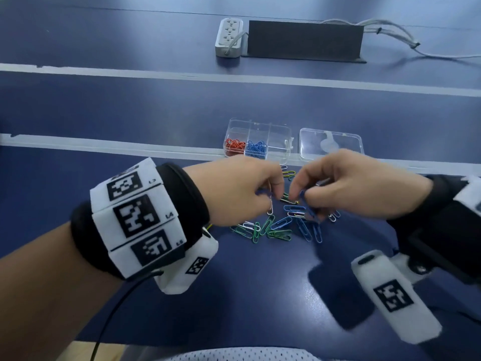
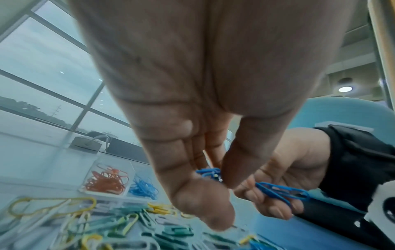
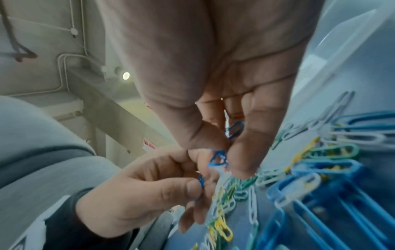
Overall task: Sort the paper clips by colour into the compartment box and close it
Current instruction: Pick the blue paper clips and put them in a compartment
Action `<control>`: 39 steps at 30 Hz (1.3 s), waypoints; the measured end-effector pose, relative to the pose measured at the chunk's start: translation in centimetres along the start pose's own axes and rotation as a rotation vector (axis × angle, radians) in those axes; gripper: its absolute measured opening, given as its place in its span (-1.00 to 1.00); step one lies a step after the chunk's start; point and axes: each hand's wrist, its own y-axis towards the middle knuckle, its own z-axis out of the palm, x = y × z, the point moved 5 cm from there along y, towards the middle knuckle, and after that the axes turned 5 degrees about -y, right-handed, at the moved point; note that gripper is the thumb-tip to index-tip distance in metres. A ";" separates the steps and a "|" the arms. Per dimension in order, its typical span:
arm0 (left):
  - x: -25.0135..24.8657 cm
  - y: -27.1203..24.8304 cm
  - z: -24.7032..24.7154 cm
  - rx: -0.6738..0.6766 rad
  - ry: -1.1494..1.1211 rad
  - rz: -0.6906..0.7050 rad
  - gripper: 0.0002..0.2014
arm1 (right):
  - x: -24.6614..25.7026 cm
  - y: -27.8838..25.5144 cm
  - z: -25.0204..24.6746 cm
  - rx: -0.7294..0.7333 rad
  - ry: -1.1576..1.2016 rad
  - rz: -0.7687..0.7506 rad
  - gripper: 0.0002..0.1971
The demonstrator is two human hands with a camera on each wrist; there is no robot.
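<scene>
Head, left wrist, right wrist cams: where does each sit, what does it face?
Head: above, looking down at the blue table; both hands, wristbands show.
Left wrist: along the left hand toward the clear plastic compartment box; the right hand shows.
Right wrist: along the right hand toward the loose coloured paper clips; the left hand shows.
Shared: both hands pinching blue paper clips.

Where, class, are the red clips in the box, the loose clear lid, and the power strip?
red clips (image 1: 234, 146): head view, middle of the heap in the box's left compartment.
clear lid (image 1: 346, 142): head view, its flat right part.
power strip (image 1: 229, 35): head view, its socket face.
</scene>
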 end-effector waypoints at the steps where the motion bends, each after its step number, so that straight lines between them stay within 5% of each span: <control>1: 0.2 0.4 -0.5 -0.034 -0.015 -0.013 -0.80 | 0.1 0.4 -0.5 -0.028 0.024 -0.006 -0.78; 12: 3.3 4.2 -5.8 -0.486 -0.212 -0.180 -0.74 | 3.5 6.7 -3.8 -0.273 0.095 -0.021 -0.76; 26: 3.9 4.2 -5.0 -0.493 -0.478 -0.231 -0.73 | 4.5 7.5 -3.2 -0.324 -0.069 0.029 -0.76; 39: 3.2 3.7 -4.2 -0.382 -0.147 -0.131 -0.75 | 4.0 6.0 -2.4 -0.234 -0.486 -0.057 -0.61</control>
